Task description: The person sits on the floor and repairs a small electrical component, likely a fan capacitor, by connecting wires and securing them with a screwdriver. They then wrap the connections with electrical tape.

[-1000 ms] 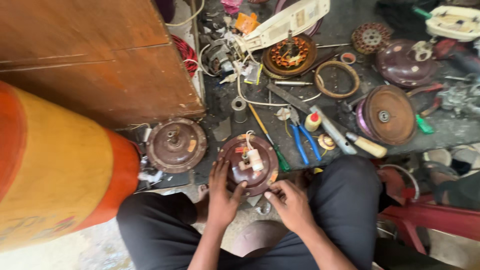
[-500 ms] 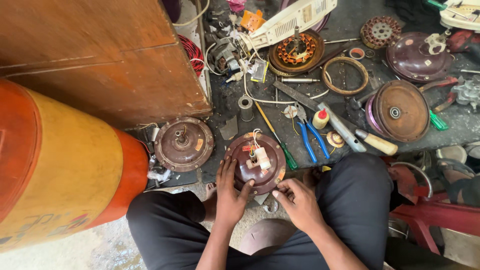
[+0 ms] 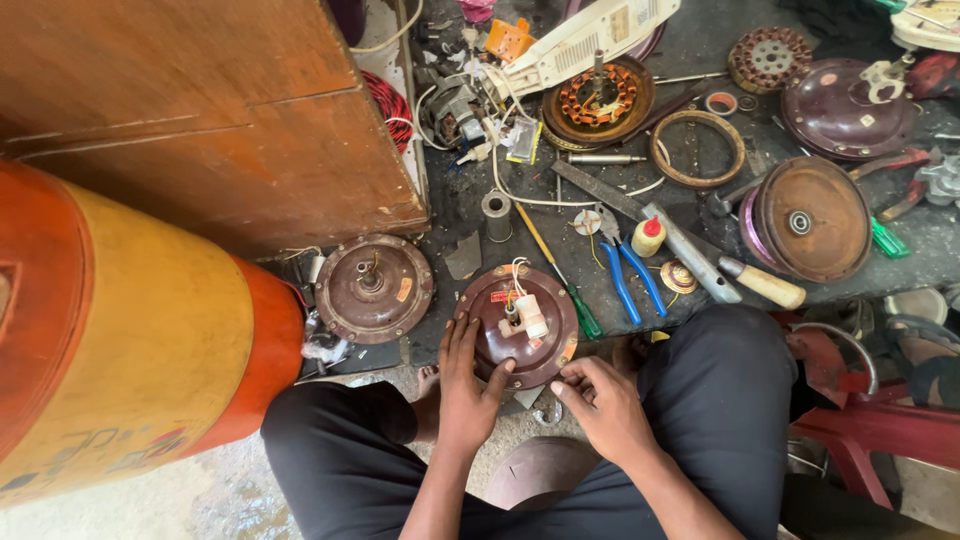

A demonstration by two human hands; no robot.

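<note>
Obs., standing beside the seated person: brown motor housing [image 3: 516, 328] sits on the floor edge just in front of the knees, its far rim against the dark tabletop [image 3: 700, 215], white capacitor and wires up top.

L hand [image 3: 468, 385]: palm flat on housing's near-left rim, fingers spread, thumb on the face. Not closed round anything; looks like it pins the housing so it won't turn.

R hand [image 3: 603, 405]: at the near-right rim, fingertips pinched together w/ the grip closed on the rim edge or something small there; cannot tell which, too small.

Nearby: second housing [image 3: 374, 288] just left, apart from the first. Green-tipped screwdriver [image 3: 560, 274] lies beside the housing's right edge, blue pliers [image 3: 625, 272] next to it, within reach of R hand. Orange-yellow cylinder [image 3: 120, 330] far left.
</note>
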